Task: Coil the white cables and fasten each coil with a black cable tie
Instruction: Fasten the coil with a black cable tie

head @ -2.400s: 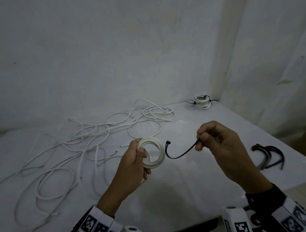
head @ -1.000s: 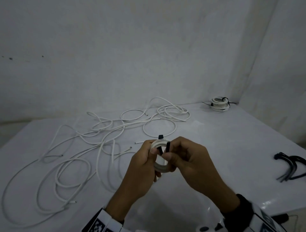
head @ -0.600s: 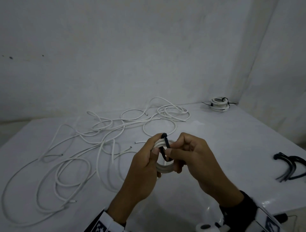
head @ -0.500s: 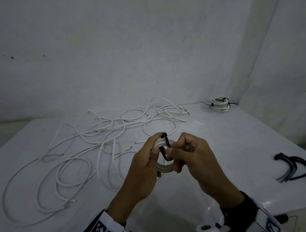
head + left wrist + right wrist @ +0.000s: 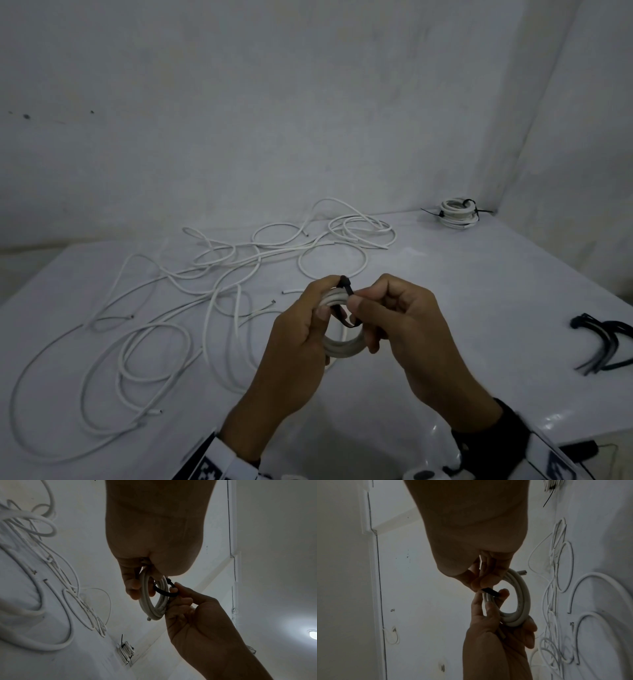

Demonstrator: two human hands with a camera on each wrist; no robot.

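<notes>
Black tie (image 5: 164, 593) loop — perhaps unthreaded — wrist-view only

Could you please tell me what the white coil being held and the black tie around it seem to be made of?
White coil: probably a plastic-jacketed cable, smooth with a soft sheen, holding even round loops. Black cable tie: seemingly flexible plastic, likely nylon; a thin, flat, matte strip bent in a springy loop around the coil's strands.

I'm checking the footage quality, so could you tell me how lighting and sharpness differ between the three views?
Head view: dim, even light, soft shadows; coil and tie fairly sharp, wall lines bowed. Left wrist view: left hand backlit, dark; lamp glares at right edge. Right wrist view: right hand near-silhouette, cables stretched by the lens.
</notes>
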